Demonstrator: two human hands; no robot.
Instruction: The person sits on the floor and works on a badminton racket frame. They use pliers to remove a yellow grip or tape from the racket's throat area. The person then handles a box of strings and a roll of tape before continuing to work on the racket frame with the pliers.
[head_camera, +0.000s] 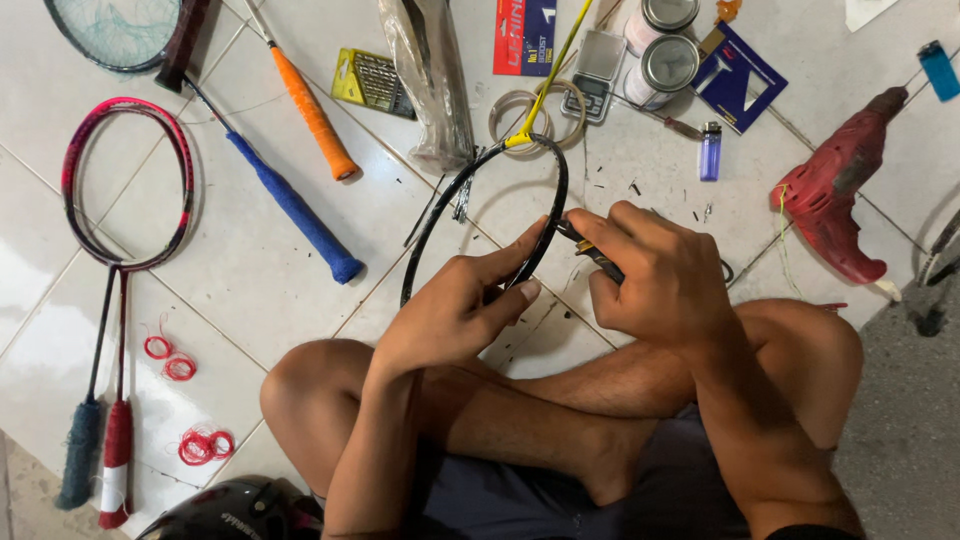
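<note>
The unstrung black racket frame (545, 185) stands tilted over the floor tiles (250, 260) in front of the crossed legs, its yellow shaft (552, 70) pointing away toward the clutter. The left hand (455, 310) clamps the near rim, thumb stretched along it and fingers curled behind. The right hand (655, 275) is closed round a small plier-like tool (590, 248) whose tip meets the rim just beside that thumb. The risk sits right there, I judge: a slip of the tool would nip the thumb or scar the rim, and too hard a squeeze or twist could crack the thin hoop, which only one hand steadies. Farther out lie a red drill (835, 200), a purple lighter (710, 150), two tins (662, 45), red string coils (170, 358) and spare rackets (125, 190); a frame that springs loose could knock into them.
</note>
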